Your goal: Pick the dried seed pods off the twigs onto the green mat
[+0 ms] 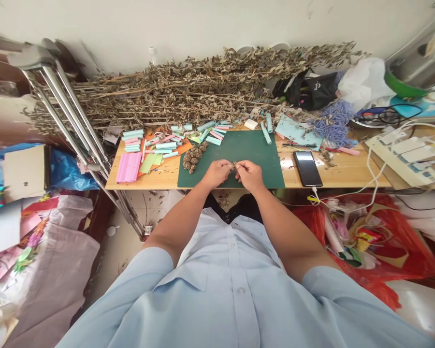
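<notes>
I see a small, rough, brown clump (234, 166) near the front edge of the mat (253, 147), pinched between fingertips of the left hand (218, 173) and right hand (250, 175), forearms converging.

Phone (308, 168) — face up, white power strip (384, 155), metal crutches (72, 113)

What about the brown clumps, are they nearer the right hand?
No: the brown clumps lie on the left side of the green mat, nearer the left hand.

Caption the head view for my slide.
Left hand and right hand pinch a small brown piece over a green mat.
</notes>
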`<state>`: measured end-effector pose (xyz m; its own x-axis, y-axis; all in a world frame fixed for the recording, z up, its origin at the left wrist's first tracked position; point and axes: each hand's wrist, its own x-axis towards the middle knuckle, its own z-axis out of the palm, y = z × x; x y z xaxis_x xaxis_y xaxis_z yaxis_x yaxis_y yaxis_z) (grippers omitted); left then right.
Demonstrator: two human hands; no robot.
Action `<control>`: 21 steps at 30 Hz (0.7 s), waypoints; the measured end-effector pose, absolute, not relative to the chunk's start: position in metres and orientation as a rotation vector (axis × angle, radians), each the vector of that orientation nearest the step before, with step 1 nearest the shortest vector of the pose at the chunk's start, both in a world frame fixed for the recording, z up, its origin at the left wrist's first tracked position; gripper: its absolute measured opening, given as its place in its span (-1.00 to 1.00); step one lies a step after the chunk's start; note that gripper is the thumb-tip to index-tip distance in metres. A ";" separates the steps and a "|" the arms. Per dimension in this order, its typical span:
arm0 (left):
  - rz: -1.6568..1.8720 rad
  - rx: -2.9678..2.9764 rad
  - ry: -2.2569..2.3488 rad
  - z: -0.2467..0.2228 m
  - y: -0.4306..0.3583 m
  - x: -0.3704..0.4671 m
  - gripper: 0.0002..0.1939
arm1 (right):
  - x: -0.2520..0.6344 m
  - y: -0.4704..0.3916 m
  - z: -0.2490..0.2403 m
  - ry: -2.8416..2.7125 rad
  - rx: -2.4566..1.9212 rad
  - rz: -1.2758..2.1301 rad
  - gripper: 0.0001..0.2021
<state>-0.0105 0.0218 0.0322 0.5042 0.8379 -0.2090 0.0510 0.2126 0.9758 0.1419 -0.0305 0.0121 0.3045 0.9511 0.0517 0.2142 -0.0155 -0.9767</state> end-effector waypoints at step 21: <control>0.633 1.339 0.938 0.031 0.024 -0.013 -0.77 | 0.141 -0.027 -0.003 -1.317 -1.399 0.662 -0.75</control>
